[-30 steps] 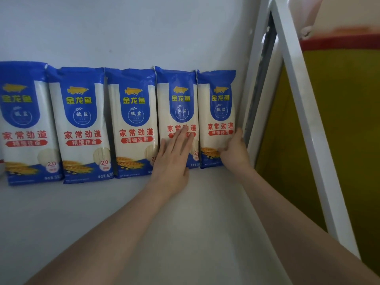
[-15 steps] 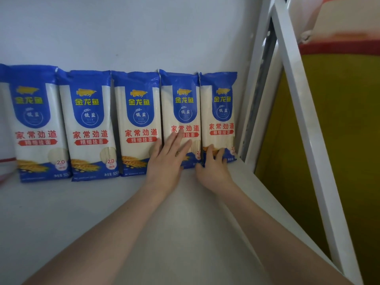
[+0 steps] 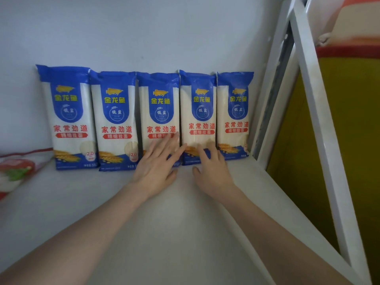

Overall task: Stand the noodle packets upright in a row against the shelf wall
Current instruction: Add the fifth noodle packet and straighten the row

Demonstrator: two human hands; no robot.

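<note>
noodle packets (image 3: pixel 115 120) upright; left hand (image 3: pixel 158 167) and right hand (image 3: pixel 211 169) hide two bases.

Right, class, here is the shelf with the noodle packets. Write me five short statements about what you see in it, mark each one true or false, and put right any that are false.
1. Five noodle packets stand upright in a row against the shelf wall. True.
2. The left hand lies open over the bottom of the middle packet. True.
3. The right hand holds a packet lifted off the shelf. False: it is open, fingers against the base of the fourth packet, which stands on the shelf.
4. One packet lies flat. False: all five stand.
5. The rightmost packet stands next to the white frame post. True.
</note>
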